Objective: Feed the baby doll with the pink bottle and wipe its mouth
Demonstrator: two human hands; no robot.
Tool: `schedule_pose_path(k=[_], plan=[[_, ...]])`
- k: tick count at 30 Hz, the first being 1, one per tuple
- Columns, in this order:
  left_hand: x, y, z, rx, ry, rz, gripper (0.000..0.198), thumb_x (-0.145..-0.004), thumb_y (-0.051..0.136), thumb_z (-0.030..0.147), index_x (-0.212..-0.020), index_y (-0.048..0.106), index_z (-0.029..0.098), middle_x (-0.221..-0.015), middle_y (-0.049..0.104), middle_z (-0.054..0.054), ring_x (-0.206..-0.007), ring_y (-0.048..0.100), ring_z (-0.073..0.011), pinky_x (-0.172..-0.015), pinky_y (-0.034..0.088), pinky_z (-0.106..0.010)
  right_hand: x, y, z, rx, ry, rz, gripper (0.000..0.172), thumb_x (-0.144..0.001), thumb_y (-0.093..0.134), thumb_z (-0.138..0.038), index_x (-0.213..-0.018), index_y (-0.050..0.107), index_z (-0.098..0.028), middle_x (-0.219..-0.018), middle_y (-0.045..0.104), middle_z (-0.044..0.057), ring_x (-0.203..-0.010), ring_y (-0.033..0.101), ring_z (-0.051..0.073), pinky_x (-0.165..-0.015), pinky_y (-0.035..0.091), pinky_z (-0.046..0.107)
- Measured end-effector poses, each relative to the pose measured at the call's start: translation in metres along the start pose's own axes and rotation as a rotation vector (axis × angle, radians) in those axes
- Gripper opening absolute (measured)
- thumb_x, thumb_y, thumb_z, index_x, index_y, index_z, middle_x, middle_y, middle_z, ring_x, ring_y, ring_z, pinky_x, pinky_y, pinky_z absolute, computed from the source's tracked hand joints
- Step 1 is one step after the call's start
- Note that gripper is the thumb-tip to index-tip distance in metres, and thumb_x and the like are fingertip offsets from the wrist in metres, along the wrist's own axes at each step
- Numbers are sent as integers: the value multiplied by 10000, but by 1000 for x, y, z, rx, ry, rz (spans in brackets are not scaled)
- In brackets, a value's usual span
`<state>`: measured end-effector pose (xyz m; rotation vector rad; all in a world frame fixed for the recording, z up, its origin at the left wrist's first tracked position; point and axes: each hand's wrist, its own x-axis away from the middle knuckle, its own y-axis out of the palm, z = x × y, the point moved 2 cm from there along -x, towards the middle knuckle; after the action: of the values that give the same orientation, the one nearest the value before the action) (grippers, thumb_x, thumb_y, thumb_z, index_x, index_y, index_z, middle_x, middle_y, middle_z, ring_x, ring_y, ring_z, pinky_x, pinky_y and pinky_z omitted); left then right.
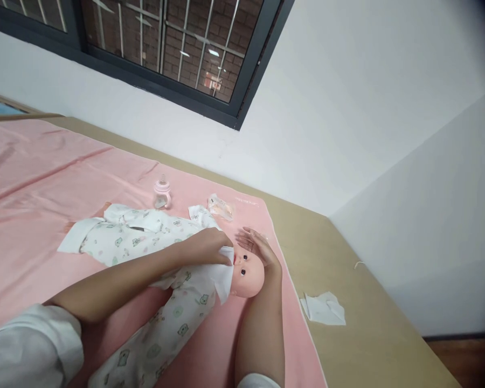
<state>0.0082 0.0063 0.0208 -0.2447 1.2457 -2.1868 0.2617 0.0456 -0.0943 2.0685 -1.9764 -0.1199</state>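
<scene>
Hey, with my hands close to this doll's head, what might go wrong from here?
The left hand pinches the white cloth near the doll's head, so a tug might drag it over the mouth. The right hand curves open beside the head; if the doll shifts, the head might roll. The bottle stands upright near the patterned outfit, so a bump might tip it over.

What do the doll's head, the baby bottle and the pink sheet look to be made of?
Doll's head: probably vinyl or another plastic; smooth, even surface.
Baby bottle: likely plastic, though glass is possible; smooth, partly see-through.
Pink sheet: seemingly soft fabric, matte, with creases.
</scene>
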Motion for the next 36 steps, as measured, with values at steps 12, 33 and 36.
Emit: schedule_pose_path(k=[12, 33, 36], plan=[[2, 2, -2, -173, 27, 59, 188, -765, 581, 257, -616, 497, 180, -628, 547, 7, -636, 515, -164, -560, 289, -271, -8, -3, 9, -24, -43, 94, 312, -740, 705, -401, -994, 657, -226, -958, 723, 58, -946, 677, 201, -991, 492, 394], [-2, 5, -5, -316, 81, 94, 118, -875, 524, 147, -937, 618, 179, -895, 637, -41, -879, 551, -214, -794, 399, -308, -7, -1, 6, 11, -38, 97, 311, -714, 729, -388, -970, 664, -225, -966, 715, 52, -991, 664, 199, -1014, 482, 363], [-3, 6, -5, -314, 82, 87, 132, -875, 514, 122, -908, 628, 178, -895, 637, -44, -873, 552, -211, -792, 399, -307, -7, -1, 8, 4, -39, 103, 287, -735, 713, -383, -979, 654, -244, -1026, 705, 40, -1038, 650, 198, -1025, 479, 369]])
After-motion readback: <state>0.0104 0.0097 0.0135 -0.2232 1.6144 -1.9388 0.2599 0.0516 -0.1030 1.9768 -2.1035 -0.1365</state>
